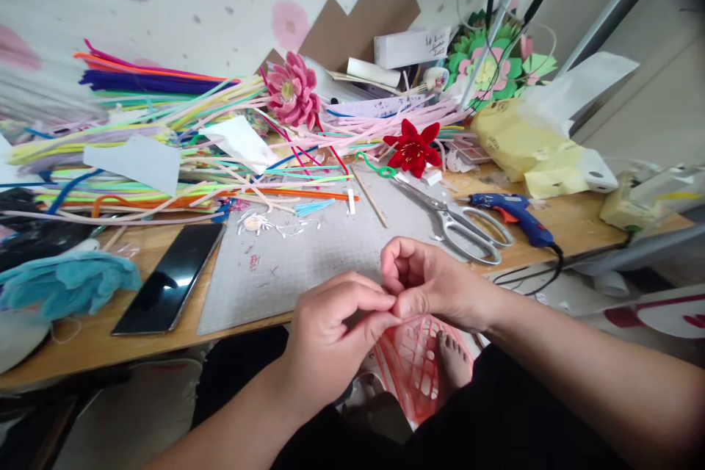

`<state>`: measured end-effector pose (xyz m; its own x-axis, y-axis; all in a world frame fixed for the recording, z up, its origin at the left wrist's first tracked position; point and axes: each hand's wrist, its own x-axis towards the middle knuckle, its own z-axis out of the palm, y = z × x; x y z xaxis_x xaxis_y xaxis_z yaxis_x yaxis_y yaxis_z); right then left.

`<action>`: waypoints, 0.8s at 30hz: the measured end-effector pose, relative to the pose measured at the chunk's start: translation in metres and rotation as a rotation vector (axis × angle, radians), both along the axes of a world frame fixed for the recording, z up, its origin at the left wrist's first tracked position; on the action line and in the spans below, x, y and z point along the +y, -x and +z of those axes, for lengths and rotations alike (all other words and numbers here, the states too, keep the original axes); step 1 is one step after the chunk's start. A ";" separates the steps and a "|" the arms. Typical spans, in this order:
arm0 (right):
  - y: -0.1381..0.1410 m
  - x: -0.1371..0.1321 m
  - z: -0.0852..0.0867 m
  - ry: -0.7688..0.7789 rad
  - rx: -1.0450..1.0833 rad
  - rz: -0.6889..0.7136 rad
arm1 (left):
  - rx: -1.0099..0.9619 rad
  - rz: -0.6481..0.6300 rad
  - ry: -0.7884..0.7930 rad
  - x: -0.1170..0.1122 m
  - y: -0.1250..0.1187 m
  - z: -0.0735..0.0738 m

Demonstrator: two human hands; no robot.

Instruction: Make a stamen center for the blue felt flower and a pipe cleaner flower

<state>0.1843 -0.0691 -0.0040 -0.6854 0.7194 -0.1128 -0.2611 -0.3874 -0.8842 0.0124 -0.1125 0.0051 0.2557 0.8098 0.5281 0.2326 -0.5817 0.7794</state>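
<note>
My left hand [335,330] and my right hand [424,283] meet at the fingertips, just off the table's front edge. Both are pinched, thumb against finger, and whatever lies between them is hidden or too small to make out. Beyond them a grey cutting mat [286,257] covers the middle of the table. On it lie a thin wooden stick [369,196], a bundle of white wired stamens [258,222] and short light-blue strips [314,208]. Large silver scissors [457,220] rest at the mat's right side, near a red pipe-cleaner flower [413,148].
A blue glue gun [515,214] with a black cord lies at the right. Heaps of coloured pipe cleaners [137,161] fill the left and back, with a pink flower [291,90] among them. A black phone [170,279] sits near the front edge, beside a blue fuzzy piece [69,283].
</note>
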 end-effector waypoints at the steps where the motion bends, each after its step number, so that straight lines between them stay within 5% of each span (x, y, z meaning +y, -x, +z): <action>1: -0.001 0.000 0.000 -0.010 -0.009 0.005 | 0.000 -0.001 -0.010 -0.001 0.000 0.001; 12: -0.006 -0.001 0.001 -0.055 -0.050 -0.004 | 0.046 -0.010 -0.100 -0.007 -0.005 0.007; 20: -0.012 0.004 0.003 -0.234 -0.236 0.075 | 0.193 -0.102 0.182 -0.005 0.000 0.011; 24: -0.015 0.006 0.000 -0.318 -0.289 0.063 | 0.273 -0.095 0.143 -0.005 0.000 0.012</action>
